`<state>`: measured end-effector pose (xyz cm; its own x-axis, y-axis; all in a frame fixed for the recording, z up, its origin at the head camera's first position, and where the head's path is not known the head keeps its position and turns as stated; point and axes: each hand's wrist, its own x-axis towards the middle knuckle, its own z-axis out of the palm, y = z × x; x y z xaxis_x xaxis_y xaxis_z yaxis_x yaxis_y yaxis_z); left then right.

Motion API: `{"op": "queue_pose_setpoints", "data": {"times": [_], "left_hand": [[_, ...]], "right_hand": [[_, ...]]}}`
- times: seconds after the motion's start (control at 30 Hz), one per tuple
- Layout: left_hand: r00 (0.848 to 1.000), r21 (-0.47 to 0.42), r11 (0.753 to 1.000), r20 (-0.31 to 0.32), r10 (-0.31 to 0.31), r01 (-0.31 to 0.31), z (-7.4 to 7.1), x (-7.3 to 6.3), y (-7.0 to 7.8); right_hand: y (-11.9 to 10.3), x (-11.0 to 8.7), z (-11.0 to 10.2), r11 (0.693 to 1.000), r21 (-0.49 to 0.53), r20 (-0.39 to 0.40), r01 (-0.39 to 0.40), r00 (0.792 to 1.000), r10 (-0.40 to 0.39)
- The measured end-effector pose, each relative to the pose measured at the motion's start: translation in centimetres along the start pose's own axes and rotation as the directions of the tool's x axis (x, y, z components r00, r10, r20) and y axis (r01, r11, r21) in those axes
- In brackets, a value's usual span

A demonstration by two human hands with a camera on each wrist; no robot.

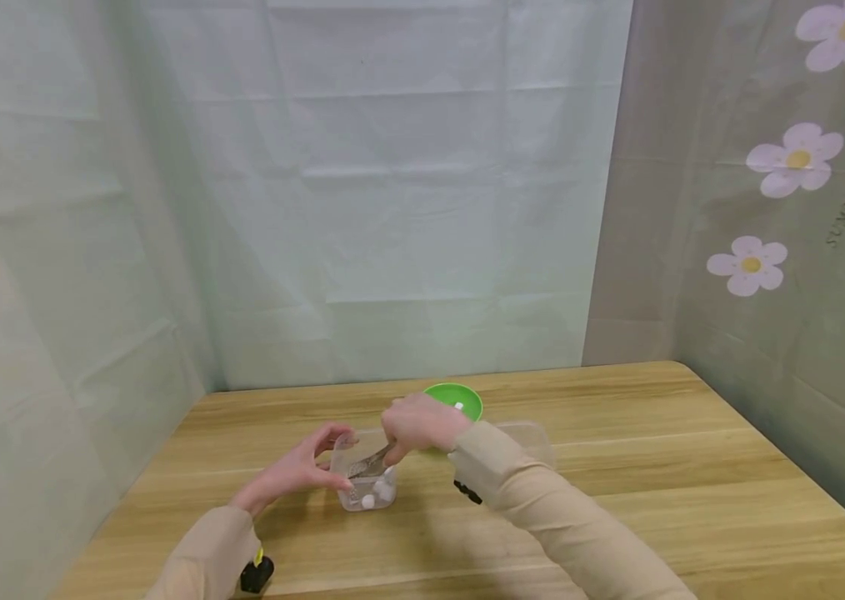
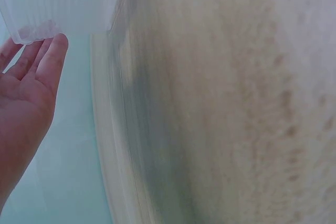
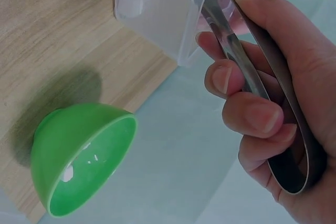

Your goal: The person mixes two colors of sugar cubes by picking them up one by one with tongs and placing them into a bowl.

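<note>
My left hand (image 1: 295, 471) grips a clear plastic container (image 2: 79, 17) from its left side, thumb at the near side and fingers behind. Several small white round pieces (image 1: 368, 502) lie at the container's bottom. Metal tongs (image 3: 273, 56) are held in my right hand (image 1: 422, 423), thumb on one arm and fingers curled round the other. Their perforated end reaches down inside the container; whether it pinches a white piece cannot be made out. Behind my right hand stands a green bowl (image 3: 79, 135) with white pieces inside, partly hidden in the head view.
Right of the bowl, partly behind my right forearm, lies another clear plastic item (image 1: 531, 433). All of it rests on a wood-grain table (image 1: 655, 500). Pale curtains (image 1: 407, 208) hang behind and at both sides, the right one with printed flowers.
</note>
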<state>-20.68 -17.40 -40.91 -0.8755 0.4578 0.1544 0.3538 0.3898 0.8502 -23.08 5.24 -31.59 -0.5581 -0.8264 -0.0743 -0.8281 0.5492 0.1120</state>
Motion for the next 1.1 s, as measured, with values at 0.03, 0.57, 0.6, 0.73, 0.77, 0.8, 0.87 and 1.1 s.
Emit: {"op": "queue_pose_setpoints", "data": {"times": [0.03, 0.57, 0.6, 0.73, 0.77, 0.8, 0.87, 1.1], "left_hand": [[1.0, 0.0, 1.0, -0.002, -0.002, 0.002, 0.0, 0.0, 0.0], [1.0, -0.015, 1.0, -0.006, 0.005, -0.005, 0.0, -0.1, 0.0], [1.0, -0.009, 1.0, -0.006, 0.005, -0.005, 0.0, -0.1, 0.0], [1.0, 0.017, 1.0, -0.011, 0.009, -0.009, 0.0, 0.0, 0.1], [1.0, 0.021, 1.0, -0.01, 0.008, -0.008, 0.0, 0.0, 0.1], [1.0, 0.025, 1.0, -0.011, 0.008, -0.008, 0.0, 0.0, 0.2], [1.0, 0.032, 0.999, -0.016, 0.002, -0.001, 0.0, 0.0, 0.2], [1.0, 0.044, 0.999, -0.026, -0.007, 0.008, 0.1, -0.1, 0.2]], "right_hand": [[0.0, 0.0, 0.0, 1.0, -0.003, -0.001, 0.003, 1.0, -0.003], [1.4, -1.2, -0.5, 0.997, 0.067, -0.056, 0.024, 0.998, -0.021], [1.6, -1.4, -0.6, 0.997, 0.076, -0.061, 0.025, 0.998, -0.02], [2.7, -2.3, -0.9, 0.991, 0.129, -0.081, 0.036, 0.996, -0.026], [2.9, -2.5, -0.9, 0.989, 0.14, -0.084, 0.043, 0.996, -0.031], [3.1, -2.7, -0.9, 0.987, 0.149, -0.092, 0.052, 0.995, -0.039], [3.6, -3.0, -0.9, 0.984, 0.164, -0.105, 0.067, 0.993, -0.05], [4.6, -3.6, -0.7, 0.973, 0.193, -0.165, 0.125, 0.982, -0.093]]}}
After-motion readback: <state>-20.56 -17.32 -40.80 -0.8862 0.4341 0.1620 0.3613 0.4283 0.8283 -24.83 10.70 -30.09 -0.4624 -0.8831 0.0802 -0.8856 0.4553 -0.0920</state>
